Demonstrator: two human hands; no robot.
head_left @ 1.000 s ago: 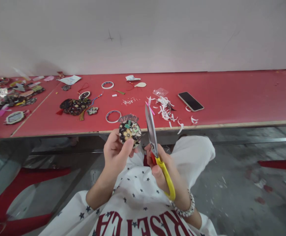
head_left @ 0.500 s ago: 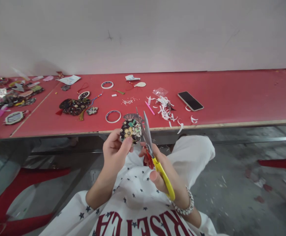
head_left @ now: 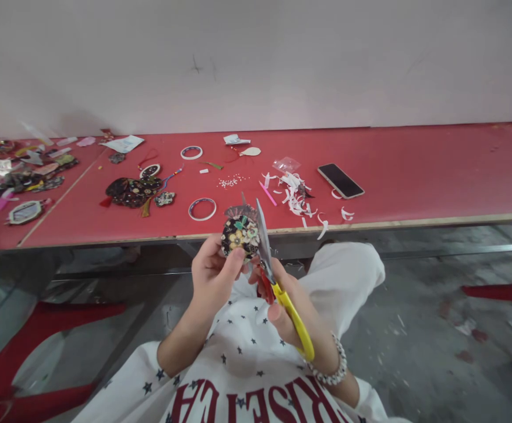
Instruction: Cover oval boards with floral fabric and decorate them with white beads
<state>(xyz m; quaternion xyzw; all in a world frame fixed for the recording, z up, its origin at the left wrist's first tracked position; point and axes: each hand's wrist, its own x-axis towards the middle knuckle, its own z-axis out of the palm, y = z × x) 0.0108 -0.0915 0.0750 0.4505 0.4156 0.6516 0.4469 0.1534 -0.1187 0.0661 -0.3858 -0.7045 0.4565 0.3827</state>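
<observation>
Between the thumb and fingers of my left hand [head_left: 215, 271] is a round piece of dark floral fabric [head_left: 239, 235], with yellow, green and white flowers. A strip of it sticks up along its far edge. My right hand [head_left: 293, 302] grips scissors [head_left: 288, 296] with one yellow and one red handle. Their blades are parted and point away from me, around the right edge of the fabric piece. Exactly where the blades meet the fabric I cannot tell. A white beaded bracelet [head_left: 335, 364] is on my right wrist.
On the red table [head_left: 423, 170] are white paper scraps [head_left: 295, 197], a phone [head_left: 341, 180], a pink stick [head_left: 268, 192], tape rolls [head_left: 202, 209] and small white beads [head_left: 232, 181]. Dark floral pouches [head_left: 132, 191] lie left, beside a pile of craft pieces [head_left: 13, 173]. A red stool [head_left: 53, 317] stands lower left.
My left hand has moved slightly right with the fabric piece, bringing its right edge closer to the scissor blades. My right hand and the scissors have hardly moved.
</observation>
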